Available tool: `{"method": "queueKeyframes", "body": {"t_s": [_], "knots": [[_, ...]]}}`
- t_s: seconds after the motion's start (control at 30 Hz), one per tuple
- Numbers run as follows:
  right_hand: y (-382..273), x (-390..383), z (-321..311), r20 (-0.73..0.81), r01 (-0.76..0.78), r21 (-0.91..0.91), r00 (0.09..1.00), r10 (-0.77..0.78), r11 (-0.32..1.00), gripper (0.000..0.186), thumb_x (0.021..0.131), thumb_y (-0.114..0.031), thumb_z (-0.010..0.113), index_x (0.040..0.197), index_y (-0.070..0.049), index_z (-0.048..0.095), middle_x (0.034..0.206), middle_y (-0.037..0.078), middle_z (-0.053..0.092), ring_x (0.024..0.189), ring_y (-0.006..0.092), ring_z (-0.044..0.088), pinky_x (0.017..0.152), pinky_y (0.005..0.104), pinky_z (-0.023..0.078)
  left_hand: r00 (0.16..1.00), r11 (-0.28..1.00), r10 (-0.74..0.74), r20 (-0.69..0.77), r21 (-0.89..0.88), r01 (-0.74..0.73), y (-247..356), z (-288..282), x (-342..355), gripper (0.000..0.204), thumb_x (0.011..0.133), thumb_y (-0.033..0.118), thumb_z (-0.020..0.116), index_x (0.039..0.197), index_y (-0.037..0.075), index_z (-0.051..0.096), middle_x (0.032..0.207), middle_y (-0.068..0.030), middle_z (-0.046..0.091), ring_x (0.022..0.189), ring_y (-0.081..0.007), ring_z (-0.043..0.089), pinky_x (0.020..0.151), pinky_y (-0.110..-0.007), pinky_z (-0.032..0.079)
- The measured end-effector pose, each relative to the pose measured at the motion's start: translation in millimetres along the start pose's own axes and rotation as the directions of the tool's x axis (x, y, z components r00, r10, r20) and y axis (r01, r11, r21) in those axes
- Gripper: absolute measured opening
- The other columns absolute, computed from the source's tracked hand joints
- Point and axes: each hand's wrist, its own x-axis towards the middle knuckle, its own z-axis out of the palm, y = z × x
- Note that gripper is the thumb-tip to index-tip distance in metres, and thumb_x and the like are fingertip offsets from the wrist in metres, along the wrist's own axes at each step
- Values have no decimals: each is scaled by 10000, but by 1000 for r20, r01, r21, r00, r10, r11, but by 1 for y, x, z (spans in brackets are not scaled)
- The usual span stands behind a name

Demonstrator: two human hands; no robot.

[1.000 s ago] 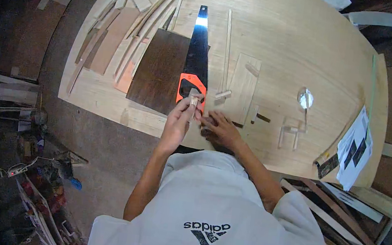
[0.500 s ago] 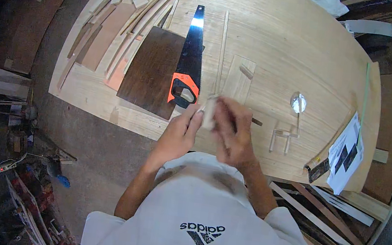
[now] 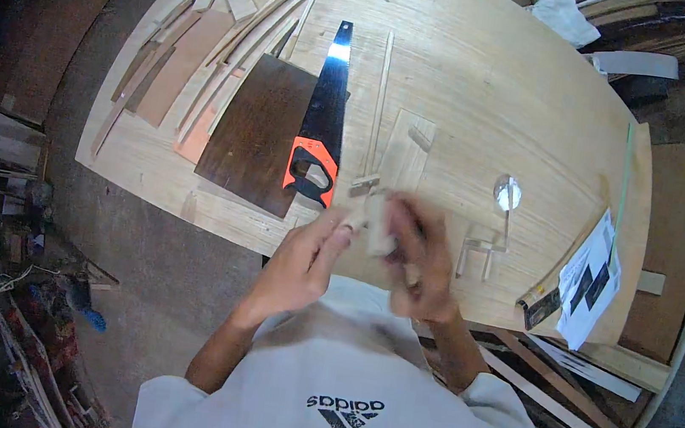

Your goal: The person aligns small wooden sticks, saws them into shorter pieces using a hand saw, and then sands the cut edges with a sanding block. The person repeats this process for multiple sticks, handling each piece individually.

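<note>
Near the front edge of the table, my left hand [image 3: 303, 256] pinches a small light wooden piece [image 3: 353, 218], largely covered by the fingers. My right hand [image 3: 424, 262] is closed on a pale, flat-looking piece [image 3: 378, 225] held against the wood; motion smears it, so its kind is unclear. Just beyond the fingers a small wooden bit [image 3: 363, 184] shows, and I cannot tell whether it is held. A handsaw [image 3: 319, 126] with an orange and black handle lies left of my hands, partly over a dark brown board [image 3: 254, 130].
Beyond my hands lie a thin wooden stick [image 3: 380, 99] and a small flat board [image 3: 406, 149]. To the right are a shiny round disc [image 3: 507, 193], a small wooden frame [image 3: 479, 250] and printed paper [image 3: 590, 283]. Wooden strips [image 3: 255, 24] crowd the table's left side.
The view has shifted slightly, so the table sits lower. My right hand and its pale piece have moved a little toward me and right; my left hand keeps its pinch.
</note>
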Motion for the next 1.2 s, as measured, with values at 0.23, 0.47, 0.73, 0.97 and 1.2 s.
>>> {"method": "queueKeyframes", "body": {"t_s": [0.23, 0.47, 0.73, 0.97, 1.2], "knots": [[28, 1, -3, -62, -354, 228, 924, 376, 907, 548, 922, -1, 543, 1461, -17, 446, 1390, 201, 507, 1164, 285, 560, 983, 363, 466, 996, 974, 68, 64, -219, -53, -3, 0, 2, 307, 1078, 251, 391, 1128, 4, 567, 814, -38, 549, 714, -110, 494, 640, -282, 421], [10, -7, -5, -90, 117, -101, 988, -126, 988, 609, 845, -10, 564, 1445, -4, 458, 1387, 239, 476, 1203, 348, 533, 954, 401, 493, 992, 967, 43, 115, -256, -12, 11, 8, 1, 319, 1086, 269, 374, 969, 18, 533, 749, -8, 490, 679, -92, 467, 620, -280, 414], [5, -5, -14, -147, -6, -52, 989, -2, 999, 583, 831, -22, 622, 1398, 26, 495, 1366, 278, 498, 1233, 409, 516, 1052, 450, 421, 983, 989, 72, 170, -138, -48, 35, 1, -12, 328, 1072, 240, 340, 918, 16, 524, 721, -29, 509, 615, -119, 504, 578, -278, 427], [19, 0, -14, -75, -254, 36, 964, 256, 967, 536, 927, -50, 508, 1451, 35, 428, 1422, 265, 485, 1284, 362, 506, 1085, 443, 397, 963, 973, 216, 161, -111, -200, 55, -1, -18, 202, 1018, 168, 501, 1110, 6, 578, 668, -134, 551, 588, -253, 575, 598, -378, 459], [-24, 9, -30, -94, 41, 249, 995, -18, 968, 560, 817, 3, 579, 1374, 14, 521, 1352, 240, 529, 1204, 369, 543, 1047, 446, 416, 987, 983, 136, 90, 108, -145, 51, 6, -6, 220, 999, 117, 516, 1186, 12, 563, 878, -208, 624, 739, -366, 632, 677, -427, 495]]}}
